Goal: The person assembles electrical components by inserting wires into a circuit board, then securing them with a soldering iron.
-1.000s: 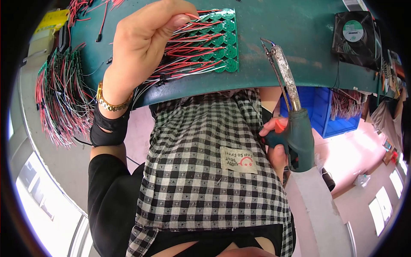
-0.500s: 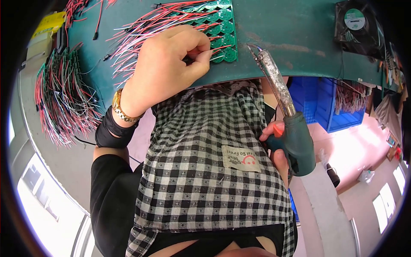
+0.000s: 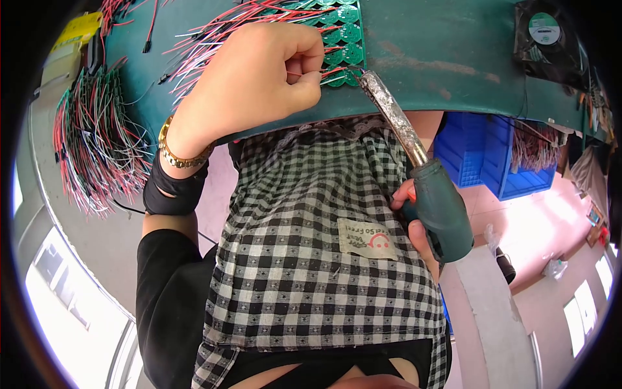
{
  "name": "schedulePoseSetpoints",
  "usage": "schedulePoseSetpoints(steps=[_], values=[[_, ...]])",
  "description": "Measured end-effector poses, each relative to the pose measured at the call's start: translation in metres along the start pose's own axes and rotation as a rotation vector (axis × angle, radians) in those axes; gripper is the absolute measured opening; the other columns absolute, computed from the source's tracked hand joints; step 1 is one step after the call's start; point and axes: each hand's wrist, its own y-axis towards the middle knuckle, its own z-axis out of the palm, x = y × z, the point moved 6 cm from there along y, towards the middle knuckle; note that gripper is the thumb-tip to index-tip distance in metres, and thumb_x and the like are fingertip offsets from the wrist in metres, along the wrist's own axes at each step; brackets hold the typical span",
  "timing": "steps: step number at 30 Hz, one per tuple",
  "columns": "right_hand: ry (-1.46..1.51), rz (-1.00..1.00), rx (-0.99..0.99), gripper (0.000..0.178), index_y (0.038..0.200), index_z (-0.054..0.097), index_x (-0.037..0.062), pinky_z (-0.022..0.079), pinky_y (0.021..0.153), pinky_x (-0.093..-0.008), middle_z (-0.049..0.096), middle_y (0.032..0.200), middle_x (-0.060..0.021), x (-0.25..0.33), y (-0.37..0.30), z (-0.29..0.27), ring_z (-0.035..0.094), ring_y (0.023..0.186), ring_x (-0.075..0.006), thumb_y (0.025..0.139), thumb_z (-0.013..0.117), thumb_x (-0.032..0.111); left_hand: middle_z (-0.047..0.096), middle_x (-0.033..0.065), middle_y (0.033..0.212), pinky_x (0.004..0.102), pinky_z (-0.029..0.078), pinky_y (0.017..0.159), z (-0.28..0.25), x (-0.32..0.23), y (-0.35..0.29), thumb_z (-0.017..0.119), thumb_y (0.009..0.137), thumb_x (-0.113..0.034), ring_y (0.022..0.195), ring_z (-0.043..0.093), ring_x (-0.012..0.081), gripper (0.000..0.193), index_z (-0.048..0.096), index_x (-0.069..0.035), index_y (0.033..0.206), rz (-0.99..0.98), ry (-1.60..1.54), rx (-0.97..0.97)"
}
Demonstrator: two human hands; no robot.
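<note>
A panel of round green circuit boards lies on the green work mat, with red and white wires spreading leftward from it. Over these wires is my left hand, its thumb and index finger pinched on a wire whose end reaches the panel's nearest board. My right hand grips the dark green handle of a soldering iron, which hides most of that hand. The iron's scorched metal barrel slants up and left, and its thin tip is at the near right corner of the panel, by the wire end.
At the far left hangs a thick bundle of wired boards. A black fan stands at the back right. Blue bins sit below the table's right edge, one with more wires. Loose wires lie at the back left.
The soldering iron has moved left, bringing its tip from beside the panel to the corner board. My left hand stays pinched on the wire, at nearly the same place.
</note>
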Motion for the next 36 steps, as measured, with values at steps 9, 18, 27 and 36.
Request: schedulePoseSetpoints(steps=[9,18,27,36], values=[[-0.162,0.021,0.141,0.045,0.112,0.048,0.0028,0.043,0.076,-0.0328,0.054,0.096,-0.0125,-0.017,-0.004,-0.006,0.053,0.083,-0.0191,0.084,0.061,0.035,0.041,-0.0032,0.058,0.0196,0.031,0.047,-0.001,-0.002,0.004,0.057,0.068,0.001,0.053,0.037,0.0035,0.009,0.049,-0.001,0.069,-0.021,-0.024,0.077],[-0.197,-0.055,0.108,0.030,0.098,0.054,-0.0021,0.046,0.071,-0.0298,0.058,0.084,-0.0104,0.054,0.020,0.020,0.057,0.078,-0.0180,0.075,0.056,0.017,0.037,-0.0021,0.056,0.0217,0.029,0.046,0.001,-0.002,0.008,0.055,0.069,0.001,0.052,0.034,0.0044,0.008,0.048,-0.001,0.067,-0.046,-0.024,0.121],[-0.140,-0.001,0.170,0.039,0.109,0.049,-0.0016,0.046,0.074,-0.0305,0.055,0.094,-0.0117,0.045,0.023,0.021,0.056,0.082,-0.0182,0.079,0.054,0.022,0.036,-0.0005,0.055,0.0227,0.029,0.046,-0.001,0.001,0.011,0.055,0.068,0.001,0.052,0.033,0.0054,0.008,0.047,-0.001,0.067,-0.067,-0.046,0.141],[-0.151,-0.131,0.185,0.049,0.107,0.050,-0.0039,0.045,0.072,-0.0311,0.054,0.094,-0.0116,0.035,0.016,0.012,0.056,0.081,-0.0190,0.082,0.058,0.038,0.056,0.0051,0.073,0.0250,0.044,0.060,-0.022,0.000,-0.006,0.058,0.079,0.000,0.064,0.052,0.0104,0.005,0.058,0.002,0.083,0.136,-0.027,0.211]])
